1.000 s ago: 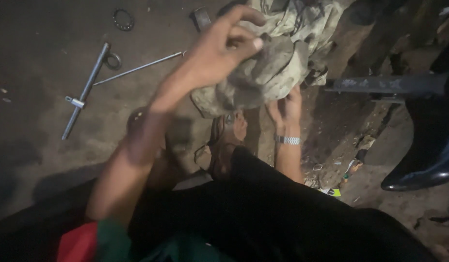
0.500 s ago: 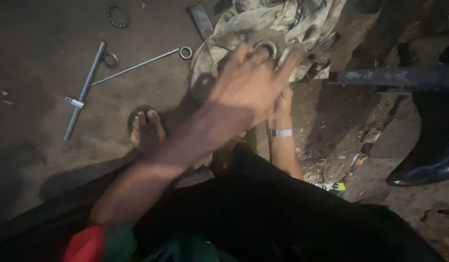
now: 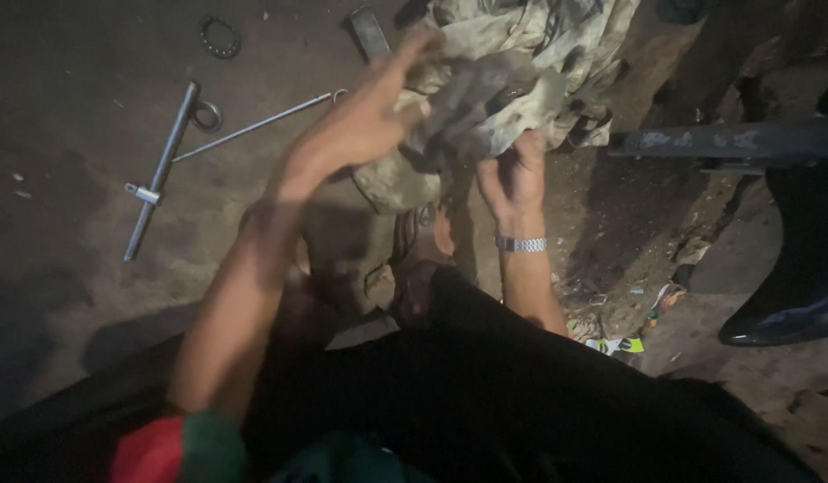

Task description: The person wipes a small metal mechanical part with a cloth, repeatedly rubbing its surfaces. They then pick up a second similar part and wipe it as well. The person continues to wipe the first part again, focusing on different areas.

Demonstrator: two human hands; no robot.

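Left hand [image 3: 360, 125], blurred, grips the near edge of a mottled camouflage cloth [image 3: 512, 80] bunched on the ground. Right hand [image 3: 514, 174], with a metal watch [image 3: 521, 243] at the wrist, holds the cloth from below. A T-handle bar [image 3: 159, 170], thin rod [image 3: 253, 128] and ring [image 3: 220, 38] lie left on the dirt floor [image 3: 65, 89].

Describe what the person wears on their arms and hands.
Both hands are bare, no gloves. The right wrist carries a silver metal-link watch band. The left arm is bare up to a short sleeve, red with a green edge. Right forearm is bare too.
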